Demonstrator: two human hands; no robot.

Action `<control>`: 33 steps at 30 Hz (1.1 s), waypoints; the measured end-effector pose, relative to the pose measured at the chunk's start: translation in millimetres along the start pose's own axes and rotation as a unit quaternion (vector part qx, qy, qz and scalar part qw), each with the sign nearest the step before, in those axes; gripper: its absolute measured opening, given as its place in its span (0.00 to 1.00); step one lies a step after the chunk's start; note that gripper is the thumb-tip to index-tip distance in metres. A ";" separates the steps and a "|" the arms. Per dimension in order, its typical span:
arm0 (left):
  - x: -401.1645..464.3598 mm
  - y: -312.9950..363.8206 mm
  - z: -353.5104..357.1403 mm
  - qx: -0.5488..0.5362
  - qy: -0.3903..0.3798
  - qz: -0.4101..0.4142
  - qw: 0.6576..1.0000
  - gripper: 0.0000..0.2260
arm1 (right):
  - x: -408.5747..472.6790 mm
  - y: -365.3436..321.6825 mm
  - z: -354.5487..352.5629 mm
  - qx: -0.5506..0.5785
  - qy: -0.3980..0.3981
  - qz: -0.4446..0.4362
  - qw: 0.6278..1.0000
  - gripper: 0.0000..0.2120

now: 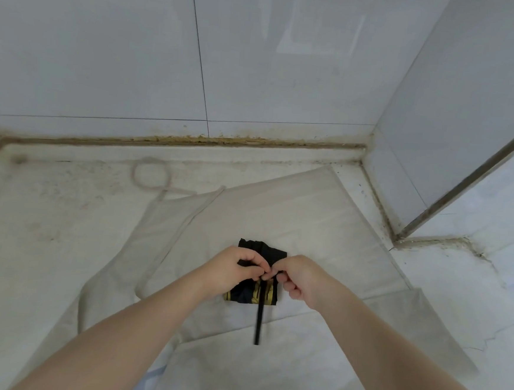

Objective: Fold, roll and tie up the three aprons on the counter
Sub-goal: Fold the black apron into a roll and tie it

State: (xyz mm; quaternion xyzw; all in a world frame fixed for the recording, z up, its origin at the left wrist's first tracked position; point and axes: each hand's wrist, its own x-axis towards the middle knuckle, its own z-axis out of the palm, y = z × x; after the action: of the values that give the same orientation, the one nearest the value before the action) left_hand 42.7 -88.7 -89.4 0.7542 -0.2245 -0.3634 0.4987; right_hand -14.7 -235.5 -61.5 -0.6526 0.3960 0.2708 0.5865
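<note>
A rolled black apron (271, 253) with gold trim lies in the middle of the counter, on top of a spread-out beige apron (279, 209). My left hand (231, 269) and my right hand (298, 279) meet over the roll, and each pinches the black strap where it crosses the bundle. One loose end of the black strap (258, 321) trails straight toward me. My hands hide most of the roll's middle. A pale fabric edge, perhaps another apron (155, 374), shows between my forearms at the bottom.
The white counter (48, 209) ends at tiled walls (107, 44) behind and to the right, with a grimy seam along the back. The beige apron's neck loop (151, 177) curls near the back wall. A wall corner (400, 233) juts in at right.
</note>
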 end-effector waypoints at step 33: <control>5.8 21.0 11.9 0.054 0.008 -0.035 0.998 0.21 | -2.8 17.7 -3.7 0.425 -0.038 -0.253 0.868 0.11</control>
State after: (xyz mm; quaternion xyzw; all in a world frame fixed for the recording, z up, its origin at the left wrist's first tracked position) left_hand 37.7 -108.2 -74.8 0.7901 -0.2133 -0.3621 0.4463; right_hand -31.4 -238.6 -68.3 -0.4070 0.2714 -0.0566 0.8704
